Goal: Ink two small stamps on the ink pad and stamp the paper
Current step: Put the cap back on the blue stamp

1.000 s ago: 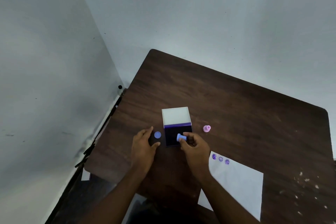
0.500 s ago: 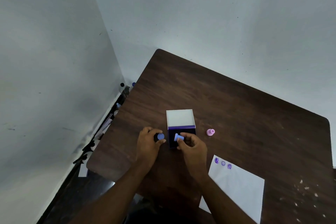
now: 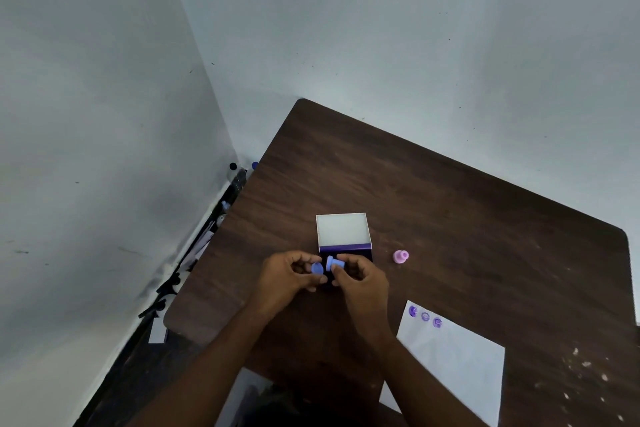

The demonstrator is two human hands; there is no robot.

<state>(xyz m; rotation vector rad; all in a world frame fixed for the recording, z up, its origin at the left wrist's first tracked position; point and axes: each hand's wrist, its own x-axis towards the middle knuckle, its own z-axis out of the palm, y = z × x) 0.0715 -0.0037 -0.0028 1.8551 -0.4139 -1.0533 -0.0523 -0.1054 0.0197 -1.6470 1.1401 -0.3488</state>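
My left hand (image 3: 289,279) holds a small round blue cap (image 3: 317,268) between its fingertips. My right hand (image 3: 362,282) grips a blue stamp (image 3: 334,263) lying sideways, right beside the cap. Both hands hover over the dark ink pad (image 3: 367,255), which they mostly hide; its white lid (image 3: 342,229) stands open behind them. A pink stamp (image 3: 400,256) stands on the table to the right of the pad. The white paper (image 3: 457,367) lies at the front right, with three purple stamp marks (image 3: 425,316) near its top corner.
The dark wooden table (image 3: 450,218) stands in a corner between two grey walls. Dark clutter and cables (image 3: 194,253) lie on the floor along the table's left edge. White flecks (image 3: 585,367) dot the table's right front.
My left hand closed on the blue cap, lifted it off the table and brought it right, up against the blue stamp in my right hand. The camera shifted slightly left.
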